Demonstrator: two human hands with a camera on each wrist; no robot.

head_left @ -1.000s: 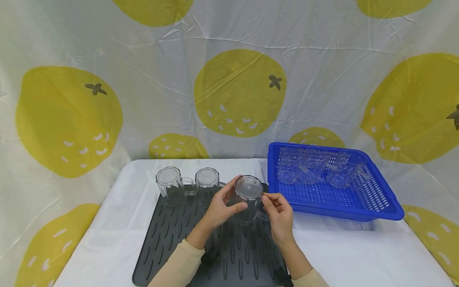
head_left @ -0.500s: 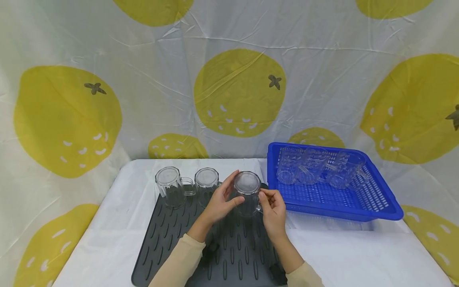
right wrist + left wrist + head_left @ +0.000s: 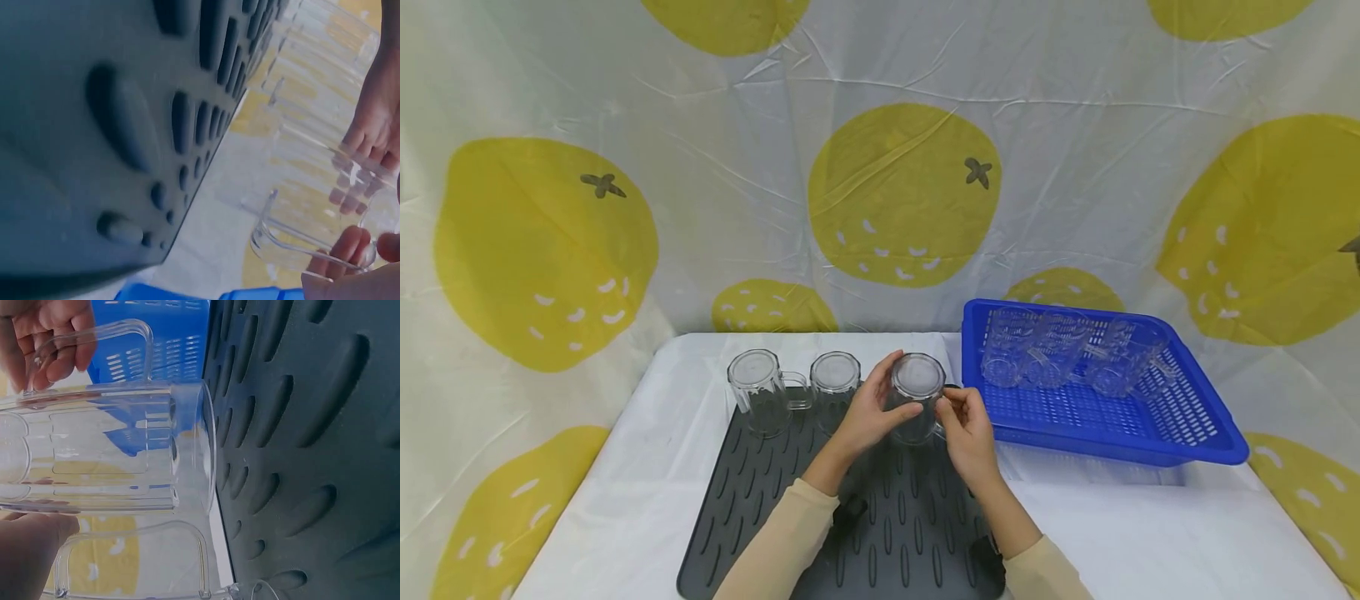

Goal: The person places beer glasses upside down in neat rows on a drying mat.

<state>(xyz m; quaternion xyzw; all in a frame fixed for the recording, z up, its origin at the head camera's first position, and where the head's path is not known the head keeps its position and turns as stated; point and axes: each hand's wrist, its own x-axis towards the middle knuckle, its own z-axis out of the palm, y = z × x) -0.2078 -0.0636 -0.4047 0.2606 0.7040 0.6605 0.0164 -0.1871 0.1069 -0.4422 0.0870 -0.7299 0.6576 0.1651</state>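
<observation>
A clear glass mug [image 3: 917, 379] is upside down over the back right part of the dark ridged mat [image 3: 730, 517]. My left hand [image 3: 868, 412] grips its left side, thumb across the front. My right hand [image 3: 972, 437] pinches its handle [image 3: 125, 330] on the right. In the left wrist view the mug's rim lies close to the mat; whether it touches, I cannot tell. Two more upturned glass mugs, one at the far left [image 3: 760, 404] and one beside it [image 3: 833, 379], stand along the mat's back edge, the nearer one partly hidden by my left hand.
On the right sits a blue plastic basket [image 3: 1150, 450] with several clear glass mugs [image 3: 1045, 350] lying in it. White cloth [image 3: 1150, 533] covers the table. Behind hangs a white curtain [image 3: 737, 192] with yellow lemon prints.
Both hands have carried the mug a little farther back over the mat, toward the line of the two standing mugs. Those mugs and the basket stay where they were.
</observation>
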